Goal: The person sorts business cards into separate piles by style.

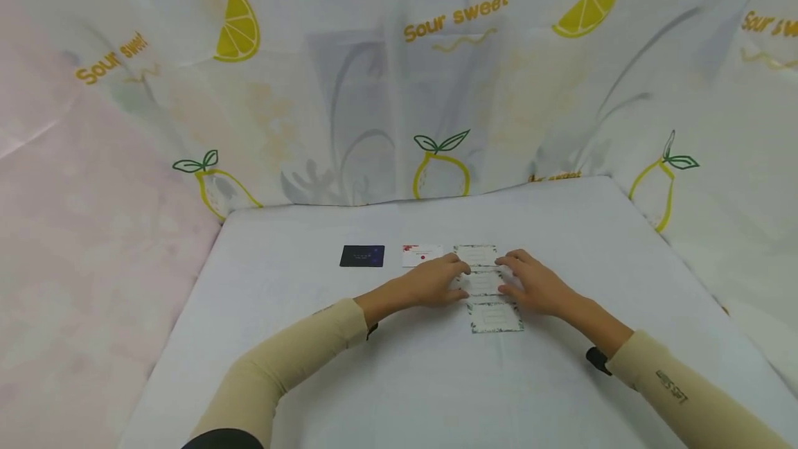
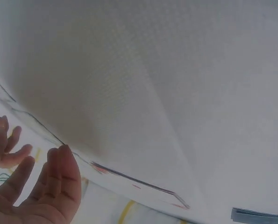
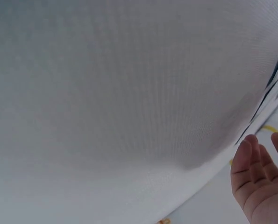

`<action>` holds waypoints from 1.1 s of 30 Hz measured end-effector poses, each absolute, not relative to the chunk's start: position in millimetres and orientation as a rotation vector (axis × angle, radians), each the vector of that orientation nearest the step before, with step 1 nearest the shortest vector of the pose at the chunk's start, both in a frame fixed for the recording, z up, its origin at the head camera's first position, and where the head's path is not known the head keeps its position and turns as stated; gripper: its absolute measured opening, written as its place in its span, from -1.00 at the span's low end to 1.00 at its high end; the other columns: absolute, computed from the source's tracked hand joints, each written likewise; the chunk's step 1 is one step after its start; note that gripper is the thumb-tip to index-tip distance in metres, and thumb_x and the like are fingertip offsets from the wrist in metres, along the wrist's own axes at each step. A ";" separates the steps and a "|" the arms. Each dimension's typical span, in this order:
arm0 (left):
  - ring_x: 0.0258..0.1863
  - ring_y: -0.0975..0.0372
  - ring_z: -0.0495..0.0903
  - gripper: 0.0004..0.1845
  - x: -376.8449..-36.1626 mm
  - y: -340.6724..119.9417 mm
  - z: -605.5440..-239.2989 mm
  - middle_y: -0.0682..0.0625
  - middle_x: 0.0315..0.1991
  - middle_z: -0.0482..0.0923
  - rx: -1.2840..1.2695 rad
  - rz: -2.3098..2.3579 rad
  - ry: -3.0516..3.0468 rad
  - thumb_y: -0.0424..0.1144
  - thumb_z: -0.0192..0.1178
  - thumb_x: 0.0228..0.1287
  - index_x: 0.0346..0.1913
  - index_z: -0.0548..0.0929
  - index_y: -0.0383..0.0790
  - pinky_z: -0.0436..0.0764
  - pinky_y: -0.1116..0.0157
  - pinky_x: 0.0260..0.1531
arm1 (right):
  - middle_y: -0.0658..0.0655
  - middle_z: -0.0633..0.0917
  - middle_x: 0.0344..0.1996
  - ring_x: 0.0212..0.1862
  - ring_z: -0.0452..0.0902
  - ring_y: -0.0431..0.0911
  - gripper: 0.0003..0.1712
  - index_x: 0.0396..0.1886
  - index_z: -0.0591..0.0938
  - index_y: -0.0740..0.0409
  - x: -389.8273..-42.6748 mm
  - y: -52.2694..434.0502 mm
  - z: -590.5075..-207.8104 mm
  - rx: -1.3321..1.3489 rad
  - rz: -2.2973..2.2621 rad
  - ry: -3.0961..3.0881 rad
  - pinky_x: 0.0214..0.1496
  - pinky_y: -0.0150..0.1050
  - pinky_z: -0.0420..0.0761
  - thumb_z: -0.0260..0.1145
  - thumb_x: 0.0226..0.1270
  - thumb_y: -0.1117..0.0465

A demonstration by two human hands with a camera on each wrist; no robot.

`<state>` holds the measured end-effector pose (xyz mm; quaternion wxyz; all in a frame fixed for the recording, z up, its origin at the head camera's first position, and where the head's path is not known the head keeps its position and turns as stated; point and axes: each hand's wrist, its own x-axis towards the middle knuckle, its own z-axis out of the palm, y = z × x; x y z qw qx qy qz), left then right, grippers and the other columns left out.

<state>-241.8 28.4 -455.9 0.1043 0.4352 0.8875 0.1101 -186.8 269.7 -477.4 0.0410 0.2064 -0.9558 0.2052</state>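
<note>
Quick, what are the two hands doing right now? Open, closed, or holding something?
Left hand: open, fingers resting on the middle white leaf-bordered paper card.
Right hand: open, fingers resting on the same card.

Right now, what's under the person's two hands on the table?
A pale card with a leafy border lies between and partly beneath the left hand and right hand. How much the palms cover, and anything else below them, is hidden.

3 white leaf-bordered cards [image 1: 495, 317] flat on table, column; middle card [image 1: 483, 283] between hands.
</note>
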 end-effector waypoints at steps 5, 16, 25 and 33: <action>-0.14 0.31 0.56 -0.52 -241.8 29.9 -456.2 0.03 0.11 0.54 1.346 0.243 2.620 0.01 0.26 0.34 0.26 0.54 -0.03 0.56 0.42 -0.21 | 0.25 0.56 0.10 -0.13 0.60 -0.03 -0.52 0.13 0.58 0.25 -187.6 269.1 -474.8 0.620 0.686 -2.971 -0.12 -0.13 0.64 0.44 0.24 0.22; -0.18 0.30 0.56 -0.52 -244.5 37.2 -458.7 0.02 0.10 0.56 1.208 0.236 2.668 -0.01 0.30 0.31 0.24 0.54 -0.04 0.56 0.40 -0.25 | 0.20 0.59 0.08 -0.17 0.57 -0.12 -0.55 0.08 0.60 0.24 -196.3 262.9 -476.2 0.657 0.731 -3.009 -0.13 -0.19 0.59 0.47 0.20 0.23; -0.20 0.28 0.53 -0.47 -244.4 44.7 -463.0 -0.02 0.08 0.55 1.140 0.185 2.664 -0.04 0.34 0.28 0.27 0.52 -0.07 0.54 0.39 -0.26 | 0.19 0.60 0.08 -0.17 0.56 -0.14 -0.51 0.08 0.62 0.22 -201.0 256.6 -478.2 0.634 0.687 -3.052 -0.13 -0.20 0.58 0.49 0.18 0.14; -0.18 0.27 0.53 -0.46 -244.9 46.3 -464.7 -0.03 0.08 0.53 1.115 0.159 2.653 -0.03 0.35 0.27 0.27 0.52 -0.06 0.56 0.36 -0.23 | 0.16 0.61 -0.01 -0.17 0.53 -0.15 -0.51 0.07 0.62 0.25 -202.7 253.2 -475.4 0.654 0.620 -3.093 -0.10 -0.18 0.58 0.50 0.15 0.22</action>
